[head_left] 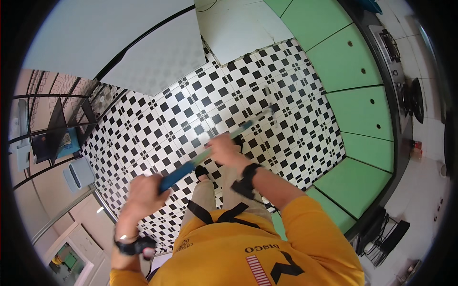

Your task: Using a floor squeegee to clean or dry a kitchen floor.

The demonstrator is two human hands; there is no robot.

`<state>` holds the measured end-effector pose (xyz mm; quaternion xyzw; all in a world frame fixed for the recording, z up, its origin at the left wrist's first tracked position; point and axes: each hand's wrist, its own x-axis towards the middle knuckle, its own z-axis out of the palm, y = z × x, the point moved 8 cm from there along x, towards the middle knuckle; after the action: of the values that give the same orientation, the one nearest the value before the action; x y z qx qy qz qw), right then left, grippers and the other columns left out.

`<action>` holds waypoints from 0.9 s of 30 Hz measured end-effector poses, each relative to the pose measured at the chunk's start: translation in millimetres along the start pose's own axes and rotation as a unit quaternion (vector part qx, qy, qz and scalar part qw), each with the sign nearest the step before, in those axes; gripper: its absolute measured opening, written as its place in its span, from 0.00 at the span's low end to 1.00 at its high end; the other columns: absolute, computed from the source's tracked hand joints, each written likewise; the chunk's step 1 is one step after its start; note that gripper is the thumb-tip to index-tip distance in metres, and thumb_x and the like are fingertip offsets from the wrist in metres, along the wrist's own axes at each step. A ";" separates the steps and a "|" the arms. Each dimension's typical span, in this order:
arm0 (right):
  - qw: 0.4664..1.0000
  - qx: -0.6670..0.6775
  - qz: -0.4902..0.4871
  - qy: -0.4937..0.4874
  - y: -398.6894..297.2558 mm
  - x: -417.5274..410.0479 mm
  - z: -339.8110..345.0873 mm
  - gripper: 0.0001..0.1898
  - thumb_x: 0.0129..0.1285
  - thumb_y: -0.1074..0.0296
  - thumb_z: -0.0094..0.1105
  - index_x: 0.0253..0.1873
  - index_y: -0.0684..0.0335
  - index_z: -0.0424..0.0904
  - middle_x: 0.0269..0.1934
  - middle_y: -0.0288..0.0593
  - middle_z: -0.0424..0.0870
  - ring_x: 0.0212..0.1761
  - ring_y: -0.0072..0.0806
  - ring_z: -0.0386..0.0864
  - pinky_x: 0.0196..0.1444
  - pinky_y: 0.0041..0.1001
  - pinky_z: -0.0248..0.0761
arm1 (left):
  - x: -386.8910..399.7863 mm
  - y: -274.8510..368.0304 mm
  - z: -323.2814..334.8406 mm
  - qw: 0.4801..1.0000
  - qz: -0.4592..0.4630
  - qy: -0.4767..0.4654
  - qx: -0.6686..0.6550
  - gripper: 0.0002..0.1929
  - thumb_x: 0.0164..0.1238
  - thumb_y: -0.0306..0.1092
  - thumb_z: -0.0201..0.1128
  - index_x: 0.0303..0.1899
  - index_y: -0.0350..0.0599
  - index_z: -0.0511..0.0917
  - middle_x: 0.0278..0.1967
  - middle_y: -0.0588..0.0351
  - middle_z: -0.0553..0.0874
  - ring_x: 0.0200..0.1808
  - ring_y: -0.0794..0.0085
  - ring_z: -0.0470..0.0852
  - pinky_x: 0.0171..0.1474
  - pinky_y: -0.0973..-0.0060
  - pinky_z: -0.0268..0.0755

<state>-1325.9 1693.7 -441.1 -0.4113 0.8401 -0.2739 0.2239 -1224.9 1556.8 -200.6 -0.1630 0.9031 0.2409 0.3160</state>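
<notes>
My left hand (145, 195) is wrapped around the top end of a blue grip on a long-handled floor squeegee (179, 174). Further down, my right hand (224, 148) grasps the pale green part of the pole. From there the pole slants away to the upper right. Its narrow crosswise head (272, 109) is blurred and appears to lie on the black-and-white patterned tile floor (211, 118). Dark straps with small devices circle both wrists. My feet in black footwear (201, 172) stand below the pole, the right one partly hidden by my right hand.
Green cabinets (352, 111) line the right side under a counter with a gas stove (390, 77). A large white appliance (157, 53) stands at the upper left, near a black wire rack (59, 118) and a light blue bin (79, 174). A white raised slab (243, 28) borders the floor ahead.
</notes>
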 end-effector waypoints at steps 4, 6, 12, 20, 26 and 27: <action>0.984 0.108 -0.061 -0.125 -117.6 40.0 12.9 0.02 0.52 0.73 0.60 0.29 0.64 0.80 0.25 0.52 0.82 0.30 0.48 0.81 0.42 0.42 0.71 | -78.2 -32.3 -72.6 0.986 -0.129 0.110 0.001 0.11 0.42 0.30 0.71 0.30 0.40 0.83 0.18 0.49 0.80 0.21 0.54 0.77 0.35 0.66 0.68; 0.969 0.151 -0.118 -0.153 -154.2 41.3 -1.6 0.03 0.52 0.76 0.58 0.29 0.67 0.79 0.22 0.54 0.81 0.27 0.48 0.80 0.43 0.42 0.69 | -109.6 -27.7 -92.3 0.971 -0.192 0.144 -0.014 0.11 0.41 0.29 0.70 0.30 0.38 0.83 0.18 0.49 0.80 0.20 0.57 0.76 0.36 0.68 0.68; 0.966 0.103 -0.101 -0.213 -92.5 53.6 -68.6 0.03 0.50 0.72 0.60 0.28 0.65 0.79 0.24 0.53 0.82 0.30 0.48 0.82 0.36 0.42 0.73 | -73.9 13.4 -93.0 0.967 -0.049 0.251 -0.011 0.13 0.42 0.29 0.71 0.34 0.35 0.83 0.18 0.51 0.80 0.18 0.67 0.77 0.26 0.73 0.69; 0.994 -0.084 -0.065 -0.027 141.2 96.8 -134.0 0.04 0.48 0.68 0.65 0.31 0.57 0.81 0.29 0.46 0.82 0.36 0.46 0.80 0.45 0.42 0.70 | 140.0 93.6 5.9 0.970 -0.032 0.086 -0.226 0.13 0.60 0.37 0.65 0.38 0.34 0.81 0.19 0.43 0.81 0.24 0.53 0.83 0.31 0.64 0.74; 0.974 -0.108 -0.101 -0.171 85.5 103.6 -70.2 0.06 0.46 0.68 0.67 0.31 0.58 0.82 0.30 0.47 0.84 0.38 0.46 0.82 0.47 0.44 0.70 | 84.1 52.0 -8.7 0.976 -0.101 0.082 -0.173 0.13 0.57 0.36 0.67 0.37 0.36 0.81 0.21 0.44 0.81 0.26 0.51 0.82 0.33 0.61 0.73; 0.970 -0.082 -0.098 -0.205 58.9 100.4 -51.7 0.06 0.45 0.68 0.68 0.31 0.58 0.83 0.31 0.47 0.85 0.39 0.46 0.83 0.49 0.46 0.70 | 59.0 38.6 -15.3 0.971 -0.141 0.068 -0.182 0.11 0.56 0.36 0.68 0.34 0.38 0.81 0.22 0.42 0.81 0.28 0.48 0.82 0.34 0.59 0.72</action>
<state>-1446.8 1656.4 -455.4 -0.5561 0.7514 -0.1344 0.3287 -1293.8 1572.3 -215.6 -0.3599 0.8310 0.3429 0.2498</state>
